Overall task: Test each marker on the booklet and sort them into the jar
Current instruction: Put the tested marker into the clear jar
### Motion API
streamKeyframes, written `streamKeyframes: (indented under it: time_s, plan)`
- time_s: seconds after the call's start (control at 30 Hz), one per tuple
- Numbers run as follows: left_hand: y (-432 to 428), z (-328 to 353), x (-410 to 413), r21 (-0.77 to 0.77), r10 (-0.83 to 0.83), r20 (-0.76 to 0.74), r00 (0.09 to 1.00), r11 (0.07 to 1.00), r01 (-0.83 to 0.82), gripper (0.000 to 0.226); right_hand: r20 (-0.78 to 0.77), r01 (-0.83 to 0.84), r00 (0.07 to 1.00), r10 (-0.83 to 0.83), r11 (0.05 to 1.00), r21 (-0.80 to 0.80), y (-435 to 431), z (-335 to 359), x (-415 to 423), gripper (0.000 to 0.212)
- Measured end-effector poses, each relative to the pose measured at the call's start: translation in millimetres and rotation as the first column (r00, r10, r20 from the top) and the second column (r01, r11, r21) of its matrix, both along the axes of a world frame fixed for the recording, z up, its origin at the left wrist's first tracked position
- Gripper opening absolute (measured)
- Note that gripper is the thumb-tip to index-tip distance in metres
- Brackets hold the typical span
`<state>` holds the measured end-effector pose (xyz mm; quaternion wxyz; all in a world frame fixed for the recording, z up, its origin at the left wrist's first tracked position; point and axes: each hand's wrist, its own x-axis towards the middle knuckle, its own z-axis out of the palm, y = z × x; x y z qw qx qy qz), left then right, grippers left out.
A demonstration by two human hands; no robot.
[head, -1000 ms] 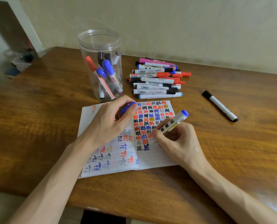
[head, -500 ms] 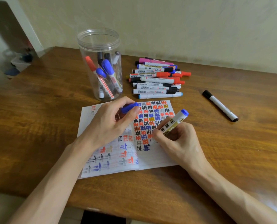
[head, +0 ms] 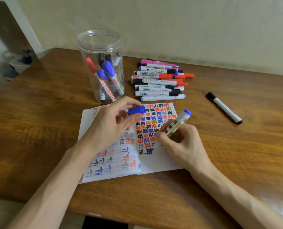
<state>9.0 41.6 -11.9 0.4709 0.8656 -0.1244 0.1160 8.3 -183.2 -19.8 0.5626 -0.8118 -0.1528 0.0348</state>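
An open booklet (head: 160, 162) covered in rows of coloured marks lies on the wooden table. My right hand (head: 182, 144) grips a white marker with a blue end (head: 178, 123), tip down on the right page; the tip is hidden by my fingers. My left hand (head: 111, 126) rests on the left page and pinches the marker's blue cap (head: 136, 110) between thumb and fingers. A clear plastic jar (head: 101, 47) stands upright behind the booklet and holds several markers. A pile of markers (head: 160, 81) lies right of the jar.
A lone black-capped marker (head: 224, 107) lies on the table to the right of the booklet. The table's front edge (head: 137, 217) runs close below my forearms. A wall stands behind the table, and a gap with blurred objects lies at the far left.
My left hand has lifted the blue cap slightly and turned it so more of it shows. My right hand with the marker has barely shifted over the right page.
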Motion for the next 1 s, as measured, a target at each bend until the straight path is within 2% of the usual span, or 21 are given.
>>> streamKeyframes:
  time_s: [0.07, 0.17, 0.33, 0.5, 0.77, 1.0]
  plan:
    - [-0.6, 0.7, 0.4, -0.006, -0.026, 0.013, 1.0, 1.0, 0.026, 0.021, -0.067, 0.062, 0.996, -0.053, 0.989, 0.132, -2.7, 2.2, 3.2, 0.016]
    - [-1.1, 0.2, 1.0, 0.036, -0.044, 0.045, 0.998, 0.998, 0.043, 0.023, -0.119, 0.117, 0.989, -0.086, 0.953, 0.278, -7.4, 6.7, 8.1, 0.007]
    - [-1.5, 0.1, -0.5, 0.053, -0.066, 0.011, 0.998, 0.996, 0.065, 0.03, -0.15, 0.134, 0.985, -0.085, 0.924, 0.358, -13.4, 11.1, 13.2, 0.015]
    - [-2.3, 1.5, -2.6, -0.013, -0.071, -0.023, 0.997, 0.997, 0.071, 0.035, -0.144, 0.1, 0.988, -0.047, 0.917, 0.387, -13.2, 12.6, 11.2, 0.023]
    - [-3.6, -1.8, -2.1, 0.039, -0.067, -0.019, 0.998, 0.997, 0.068, 0.035, -0.154, -0.029, 0.984, 0.084, 0.945, 0.327, -13.3, 11.9, 9.0, 0.018]
    - [-2.8, -3.1, -0.7, 0.044, -0.054, -0.002, 0.999, 0.998, 0.054, 0.029, -0.203, 0.007, 0.977, 0.07, 0.934, 0.357, -20.0, 13.7, 14.2, 0.02]
